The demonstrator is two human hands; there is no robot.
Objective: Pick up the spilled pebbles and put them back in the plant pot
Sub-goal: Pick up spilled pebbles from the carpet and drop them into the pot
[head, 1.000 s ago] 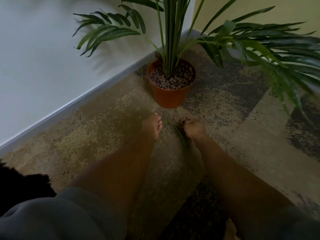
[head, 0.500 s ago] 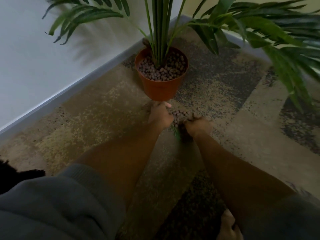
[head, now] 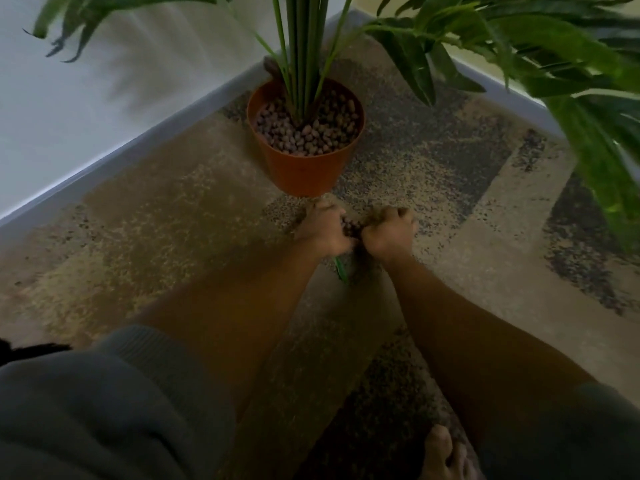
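Note:
An orange plant pot (head: 301,174) stands on the carpet near the room's corner, filled with brown pebbles (head: 308,133) around green stems. Just in front of it, my left hand (head: 323,230) and my right hand (head: 389,233) are side by side on the carpet, fingers curled. Between them shows a small cluster of spilled pebbles (head: 350,227), cupped by both hands. A fallen green leaf (head: 341,270) sticks out from under my left wrist. How many pebbles lie under the hands is hidden.
Long palm fronds (head: 588,109) hang over the right side. A white wall with a grey skirting board (head: 104,161) runs along the left and back. My bare foot (head: 446,455) is at the bottom edge. Patterned carpet (head: 450,188) spreads around.
My hands have come closer together and their fingers have curled in around the pebbles. The view has shifted so the pot sits nearer the centre.

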